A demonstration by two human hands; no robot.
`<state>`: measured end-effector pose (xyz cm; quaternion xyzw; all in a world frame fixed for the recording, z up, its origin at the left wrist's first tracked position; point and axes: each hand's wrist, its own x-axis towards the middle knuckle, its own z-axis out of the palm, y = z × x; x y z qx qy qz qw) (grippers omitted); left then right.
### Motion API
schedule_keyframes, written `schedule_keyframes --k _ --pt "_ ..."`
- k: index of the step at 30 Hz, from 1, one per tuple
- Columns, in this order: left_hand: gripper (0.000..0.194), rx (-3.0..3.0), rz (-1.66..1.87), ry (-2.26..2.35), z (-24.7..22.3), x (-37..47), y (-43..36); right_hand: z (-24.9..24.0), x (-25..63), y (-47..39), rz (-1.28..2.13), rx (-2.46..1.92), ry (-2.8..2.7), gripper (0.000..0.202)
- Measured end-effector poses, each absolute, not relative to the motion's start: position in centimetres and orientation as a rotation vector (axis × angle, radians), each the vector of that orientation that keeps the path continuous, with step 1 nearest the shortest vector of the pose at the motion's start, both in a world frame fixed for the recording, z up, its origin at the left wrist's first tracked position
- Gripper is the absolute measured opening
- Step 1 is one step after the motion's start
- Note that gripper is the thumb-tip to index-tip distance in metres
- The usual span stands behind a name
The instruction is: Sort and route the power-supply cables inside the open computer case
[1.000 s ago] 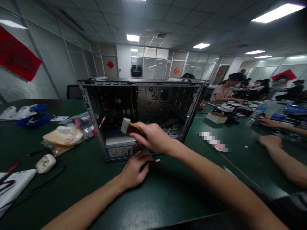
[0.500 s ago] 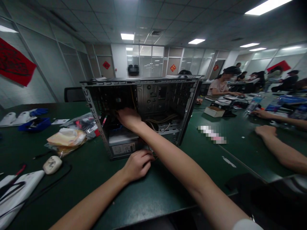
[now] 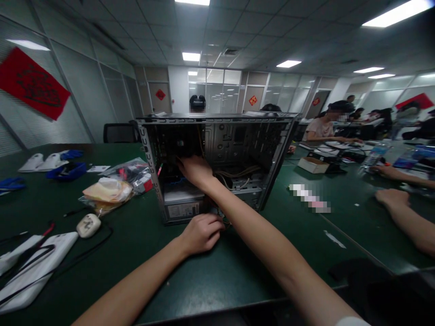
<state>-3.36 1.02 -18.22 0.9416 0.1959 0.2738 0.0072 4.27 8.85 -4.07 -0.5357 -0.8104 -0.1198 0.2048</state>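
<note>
Right hand [image 3: 197,174] has moved from in front of the upright computer case [image 3: 222,140] to inside it; white connector now out of sight. Left to right, clocked from case centre, on smooth green bench [image 3: 224,274]: rounded glossy-white adapter [image 3: 89,225] at 8; crinkly plastic bag [image 3: 106,192] at 9; boxy metal power supply [image 3: 183,209], inside, between 7 and 8. Right hand's fingertips hidden, can't tell if grasping. Left hand [image 3: 204,232] near 6, curled beside thin wires [image 3: 227,223], grip unclear. Probably cable handling; next move likely calls for careful fingertip work in tight, stamped-metal space.
</note>
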Motion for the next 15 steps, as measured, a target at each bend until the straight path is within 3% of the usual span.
schedule_keyframes --k 15 --pt "0.026 2.980 0.791 0.501 -18.27 -3.31 0.89 -4.51 3.92 9.70 -0.330 -1.433 -2.258 0.039"
